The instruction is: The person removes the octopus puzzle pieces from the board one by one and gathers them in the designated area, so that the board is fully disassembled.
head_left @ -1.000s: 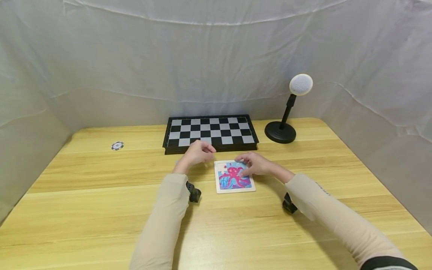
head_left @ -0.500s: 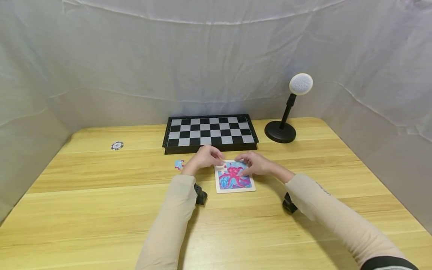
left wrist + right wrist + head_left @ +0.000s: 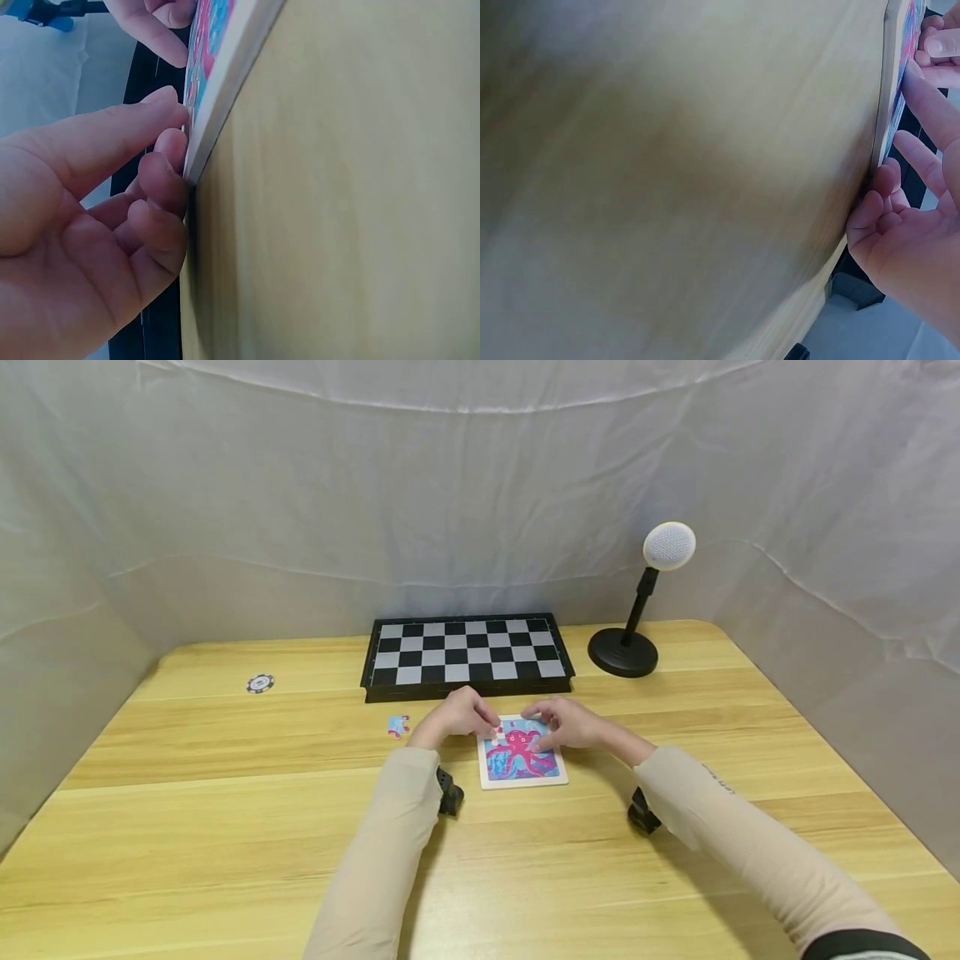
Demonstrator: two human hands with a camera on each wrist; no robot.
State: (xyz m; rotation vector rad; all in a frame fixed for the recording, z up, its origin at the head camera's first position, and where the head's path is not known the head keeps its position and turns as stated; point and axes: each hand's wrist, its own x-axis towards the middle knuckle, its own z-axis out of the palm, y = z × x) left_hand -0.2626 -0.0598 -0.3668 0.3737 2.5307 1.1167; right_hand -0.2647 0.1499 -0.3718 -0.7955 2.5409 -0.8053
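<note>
A square jigsaw puzzle (image 3: 522,766) with a pink octopus on blue, in a white frame, lies flat on the table. My left hand (image 3: 467,713) is at its upper left corner, thumb and fingertips pinched together over a pale gap in the picture. The puzzle piece between these fingertips is hidden by them. My right hand (image 3: 572,725) rests on the puzzle's right side, thumb across the picture and forefinger extended toward the top edge. In the right wrist view its other fingers curl beside the frame (image 3: 886,90). One loose puzzle piece (image 3: 398,725) lies left of my left hand.
Behind the puzzle is a black-framed chessboard (image 3: 468,653). A round white mesh head on a black stand (image 3: 623,652) stands at the back right, and a poker chip (image 3: 260,683) lies at the back left. Pale cloth (image 3: 465,502) hangs around the table.
My left hand has moved right and slightly down from beside the puzzle onto its upper left corner, uncovering the loose piece. My right hand has stayed in place.
</note>
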